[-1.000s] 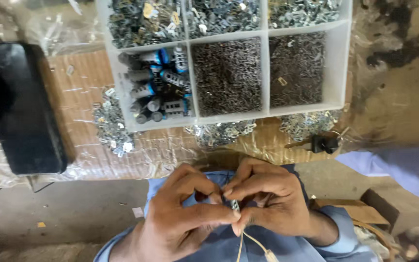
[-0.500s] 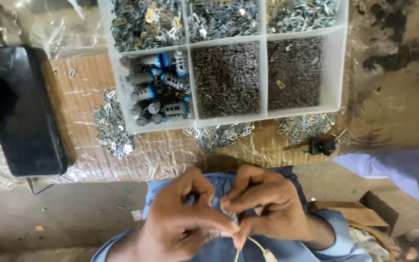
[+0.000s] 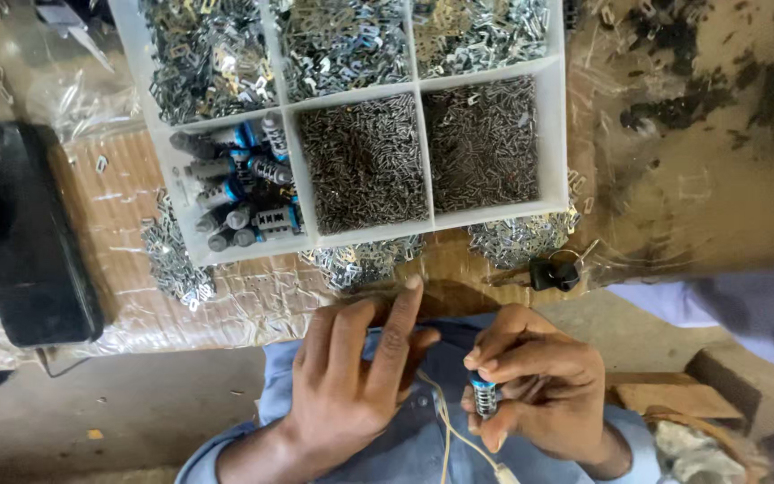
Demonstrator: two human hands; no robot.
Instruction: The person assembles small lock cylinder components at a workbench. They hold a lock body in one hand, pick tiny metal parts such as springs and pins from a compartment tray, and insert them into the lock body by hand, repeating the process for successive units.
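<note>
I am looking down on a worn brown counter (image 3: 718, 179), its surface blotched dark and partly wrapped in crinkled clear plastic film over ribbed cardboard. A matte black rectangular box (image 3: 20, 242) is sitting at the counter's left edge. Taking up the middle is a white plastic compartment tray (image 3: 562, 134) with thin dividing walls. Its upper cells are holding heaps of shiny stamped metal clips (image 3: 342, 40), and two lower cells are filled with fine dark metal pins (image 3: 365, 161), packed like bristles. The lower left cell is holding grey cylindrical plugs with blue bands (image 3: 239, 193), lying on their sides. Loose silvery clips (image 3: 172, 264) are spilling on the film just in front of the tray, and a small black key fob on a ring (image 3: 555, 272) is lying near the tray's right corner.

Below the counter edge I am seeing my blue button shirt (image 3: 423, 439), soft and creased, with a thin pale cord (image 3: 450, 430) running down it.

My left hand (image 3: 351, 376) is spread open and holding nothing, its fingers stretching up toward the counter edge, with the forefinger tip just reaching the loose clips. My right hand (image 3: 535, 394) is pinching a small grey cylindrical plug with a blue band (image 3: 484, 394) upright between thumb and fingertips, close to my chest and well apart from the tray.
</note>
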